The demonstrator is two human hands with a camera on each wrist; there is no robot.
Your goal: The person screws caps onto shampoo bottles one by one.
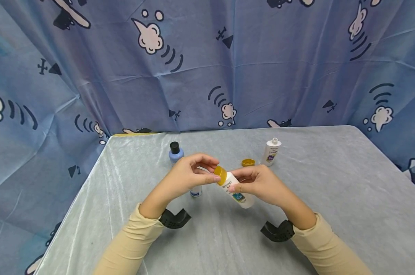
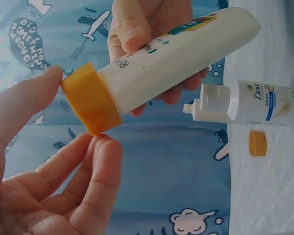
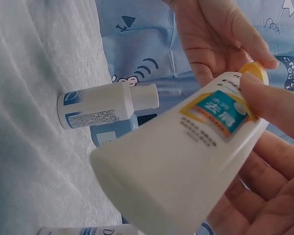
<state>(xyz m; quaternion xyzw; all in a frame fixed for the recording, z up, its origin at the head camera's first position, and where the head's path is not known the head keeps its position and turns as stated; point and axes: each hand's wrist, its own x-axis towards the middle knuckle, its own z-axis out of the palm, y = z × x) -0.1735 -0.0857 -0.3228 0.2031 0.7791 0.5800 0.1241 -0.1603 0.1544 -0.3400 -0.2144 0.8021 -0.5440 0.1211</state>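
A white bottle with a yellow flip cap is held tilted above the table, its capped end up and to the left. My left hand pinches the cap between the thumb and fingertips, as the left wrist view also shows. The right hand grips the bottle's body, thumb over the front near the printed label. In the left wrist view the cap sits at the bottle's neck; whether it is loosened cannot be told. Part of the bottle's far side is hidden by the right fingers.
On the grey cloth-covered table stand a blue bottle with a black cap, a white bottle partly behind the left hand, and an uncapped white bottle. A loose yellow cap lies near it. A patterned blue curtain hangs behind.
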